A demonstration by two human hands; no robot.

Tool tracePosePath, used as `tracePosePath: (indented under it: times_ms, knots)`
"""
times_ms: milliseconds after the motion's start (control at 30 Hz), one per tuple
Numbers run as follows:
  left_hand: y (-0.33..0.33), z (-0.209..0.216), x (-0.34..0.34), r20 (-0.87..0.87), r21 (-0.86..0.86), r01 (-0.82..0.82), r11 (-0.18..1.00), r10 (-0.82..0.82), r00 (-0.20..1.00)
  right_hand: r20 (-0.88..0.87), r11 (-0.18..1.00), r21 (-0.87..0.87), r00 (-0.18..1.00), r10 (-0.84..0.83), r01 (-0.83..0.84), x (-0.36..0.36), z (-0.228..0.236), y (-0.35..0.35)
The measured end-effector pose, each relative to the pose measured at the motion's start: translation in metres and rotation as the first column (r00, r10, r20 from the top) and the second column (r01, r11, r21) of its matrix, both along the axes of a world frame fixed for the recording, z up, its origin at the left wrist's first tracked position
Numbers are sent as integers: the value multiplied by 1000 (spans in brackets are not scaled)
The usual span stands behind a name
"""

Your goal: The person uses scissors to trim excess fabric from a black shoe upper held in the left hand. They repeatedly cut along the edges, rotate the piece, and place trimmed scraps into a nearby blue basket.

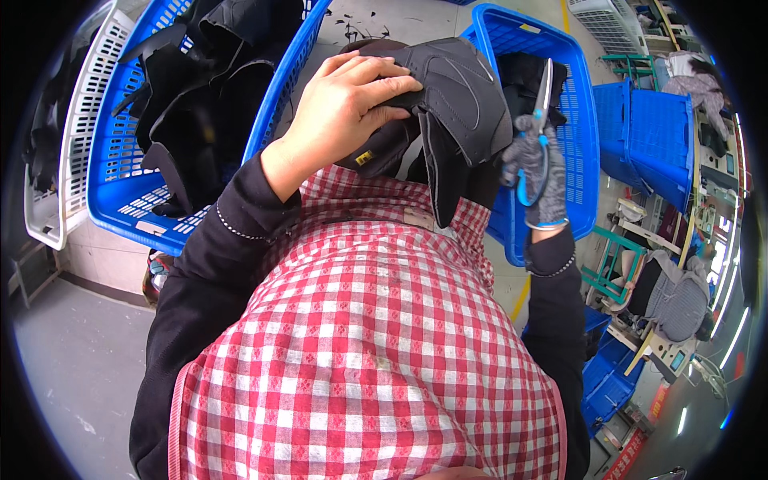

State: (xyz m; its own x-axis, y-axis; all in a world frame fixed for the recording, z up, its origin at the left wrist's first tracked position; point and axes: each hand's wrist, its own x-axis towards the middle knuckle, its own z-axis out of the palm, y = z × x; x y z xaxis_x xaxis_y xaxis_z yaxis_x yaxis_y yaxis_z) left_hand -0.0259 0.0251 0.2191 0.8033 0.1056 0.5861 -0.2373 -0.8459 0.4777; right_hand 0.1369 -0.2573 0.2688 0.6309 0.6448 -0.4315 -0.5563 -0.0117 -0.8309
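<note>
A black padded piece with curved stitched lines lies over my lap, its layered edge hanging down in front. My bare left hand grips its left part, with thumb and fingers bent over the material. To the right of it, my right hand wears a grey knitted glove and is closed round scissors with blue handles. Their blades point away from me, look closed or nearly so, and stand apart from the black piece. The piece's underside is mostly hidden.
At the left stands a blue basket holding several black pieces, beside a white basket. Another blue basket with black material is just past my right hand. Blue crates and worktables stand farther right. Dark scraps lie on the floor ahead.
</note>
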Motion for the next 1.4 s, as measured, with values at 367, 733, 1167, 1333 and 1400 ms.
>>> tracePosePath:
  times_ms: [367, 733, 1167, 1333, 1400]
  knots:
    - [-7, 28, 14, 221, 110, -25, 994, 0, 975, 835, 842, -520, 295, 465, 144, -42, -15, 16]
    - [23, 27, 17, -271, -420, 182, 889, -314, 910, 780, 874, -481, 489, 390, 72, -41, -21, 25]
    - [35, 16, 64, -396, -361, 288, 887, -425, 814, 641, 718, -649, -327, 694, 251, 3, 75, 3]
    - [25, 11, 70, -345, -387, 265, 883, -405, 847, 381, 517, -797, -404, 832, 312, 4, 93, 23]
    - [26, 12, 69, -359, -389, 248, 887, -394, 846, 330, 483, -812, -425, 843, 328, 2, 96, 29]
